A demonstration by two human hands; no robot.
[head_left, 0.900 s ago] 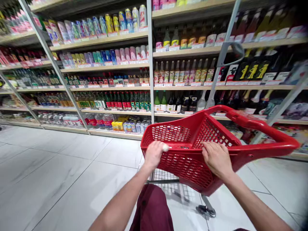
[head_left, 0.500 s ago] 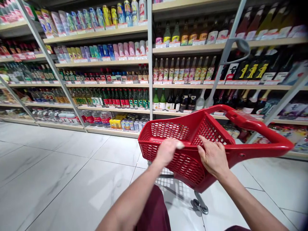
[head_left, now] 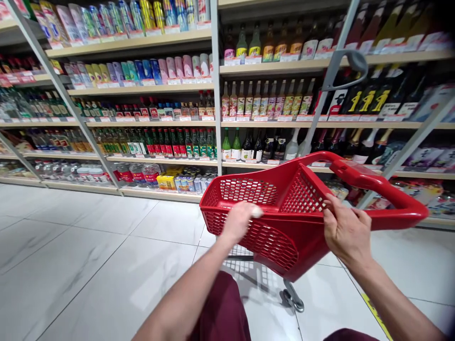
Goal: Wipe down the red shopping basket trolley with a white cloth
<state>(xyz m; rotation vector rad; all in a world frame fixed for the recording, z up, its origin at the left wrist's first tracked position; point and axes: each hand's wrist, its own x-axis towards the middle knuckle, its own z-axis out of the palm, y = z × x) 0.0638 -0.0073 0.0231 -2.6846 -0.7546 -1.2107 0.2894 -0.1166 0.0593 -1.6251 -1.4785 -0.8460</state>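
- Head view is showing a shop aisle, where a floor of large pale tiles, glossy and faintly marbled with thin dark joints, is running up to the foot of the shelving.
- Long shelves with pale wood-look boards and slanted grey metal uprights are filling the whole far side, with white price tags lining their front edges.
- Slim bright cans are standing in rows on the upper left boards, while glass bottles, green, dark and clear, are crowding the middle and right boards.
- A red basket of smooth hard plastic is sitting tilted at centre right, just in front of the person. Its walls are pierced with a fine grid of holes, and its thick rounded rim is stretching out to the right.
- A grey handle, a rounded loop on a slanted pole, is rising behind the basket, and a small dark wheel is touching the tiles below it.
- The left hand is resting on the near rim of the basket with its fingers bent over it. A small white bit is showing at the fingertips, and I cannot tell whether this hand is clasping the rim or only lying on it.
- The right hand is closing around the right-hand rim of the basket, with its fingers wrapping over the top and its thumb pressing the near side.
- Dark red trousers of matte cloth are showing at the bottom edge between the bare forearms.
- A yellow strip is lying on the tiles at lower right.
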